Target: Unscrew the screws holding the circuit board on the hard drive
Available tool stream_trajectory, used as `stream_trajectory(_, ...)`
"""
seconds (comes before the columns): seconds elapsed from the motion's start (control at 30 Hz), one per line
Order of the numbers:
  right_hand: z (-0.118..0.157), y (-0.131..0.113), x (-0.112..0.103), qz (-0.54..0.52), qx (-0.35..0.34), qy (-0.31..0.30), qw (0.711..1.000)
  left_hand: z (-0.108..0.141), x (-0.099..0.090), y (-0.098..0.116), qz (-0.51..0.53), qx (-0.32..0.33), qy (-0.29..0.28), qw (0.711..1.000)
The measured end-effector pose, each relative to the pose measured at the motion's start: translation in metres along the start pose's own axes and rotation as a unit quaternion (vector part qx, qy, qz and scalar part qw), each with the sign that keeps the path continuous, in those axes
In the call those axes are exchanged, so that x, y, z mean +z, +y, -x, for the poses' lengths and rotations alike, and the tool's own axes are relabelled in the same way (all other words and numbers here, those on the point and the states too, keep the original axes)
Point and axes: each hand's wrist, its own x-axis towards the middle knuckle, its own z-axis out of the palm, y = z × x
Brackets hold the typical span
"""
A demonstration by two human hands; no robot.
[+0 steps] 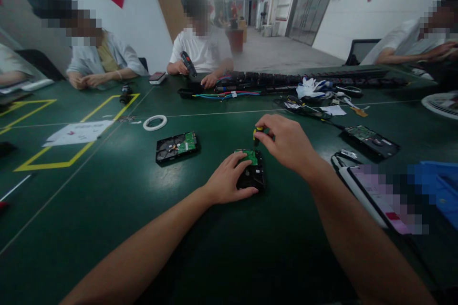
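On the green table in front of me lies a black hard drive [255, 171] with a green circuit board on its upper face. My left hand [229, 178] grips it, thumb along the near edge and fingers over the top, covering its left part. A short yellow-and-black screwdriver [256, 134] is pinched in my right hand [284, 140], upright above the drive's far right corner. The tip is too small to tell whether it touches a screw. Left of them lies a second hard drive [177, 147], its circuit board up.
Another hard drive [370, 142] with a cable lies right, near a phone [382, 195] and a blue bin [438, 186]. Cables and gloves [313, 88] lie farther back. A white ring [155, 122] and papers [78, 132] are left. Across the table a person [200, 52] holds a power tool.
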Motion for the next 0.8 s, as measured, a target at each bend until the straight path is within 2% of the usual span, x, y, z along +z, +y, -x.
stream_trajectory(0.3,0.0006,0.0035,-0.0046,-0.004,0.000,-0.026,1.000,0.0001,-0.0014,0.0011,0.009,-0.002,0.000,1.000)
stream_trajectory(0.57,0.0006,0.0004,-0.0057,0.030,0.006,-0.012,0.999,0.0002,-0.0007,0.0004,0.009,-0.004,0.000,1.000)
stream_trajectory(0.8,0.0004,0.0049,-0.0027,-0.028,-0.028,-0.020,0.999,0.0005,-0.0004,0.0005,0.006,-0.005,-0.003,1.000)
